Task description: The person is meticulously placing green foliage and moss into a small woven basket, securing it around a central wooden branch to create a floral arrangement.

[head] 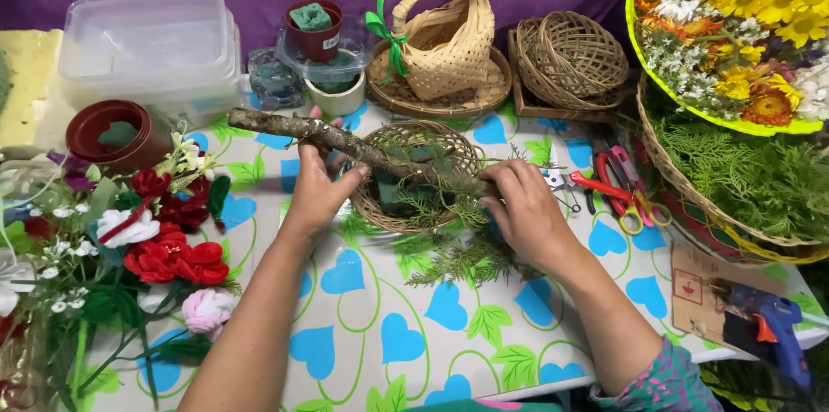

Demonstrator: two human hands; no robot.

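A rough brown branch lies slantwise across a shallow woven basket in the middle of the table. My left hand grips the branch near its middle. My right hand holds the branch's lower right end at the basket's rim. Green fern sprigs lie in the basket and spill onto the cloth just below it. A dark green foam block sits inside the basket, mostly hidden by the branch and greenery.
Artificial red, white and pink flowers are heaped at left. Pots with foam, clear plastic boxes and wicker baskets line the back. Scissors and pliers, trays of flowers and greenery and a blue glue gun are at right.
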